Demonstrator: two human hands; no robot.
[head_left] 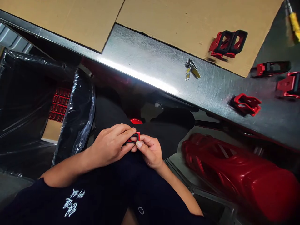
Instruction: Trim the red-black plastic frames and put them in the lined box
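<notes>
1. Closest to me is my dark shirt [67, 200], with white lettering on the sleeve; my forearms reach out from it toward the middle of the view.
2. My left hand [109, 147] and right hand [150, 151] are together, clamped on a small red-and-black frame part [134, 138]. It sits between my fingertips, just above my lap, with my right thumb pressed against its lower edge.
3. Just beyond my hands, a red piece [136, 121] shows against my dark clothing. I cannot tell what shape it is.
4. To my left, black plastic wrap [25, 100] and clear film [78, 115] hang around a block of packed red parts [59, 104].
5. To my right lies a large glossy red moulded shell [236, 175].
6. Farther out runs a steel table [145, 67], topped by a cardboard sheet [187, 25]. A small metal tool with yellow strips [192, 69] rests on the steel, and several red-and-black parts [247, 104] sit near the right side, with a joined pair [228, 43] on the cardboard.
</notes>
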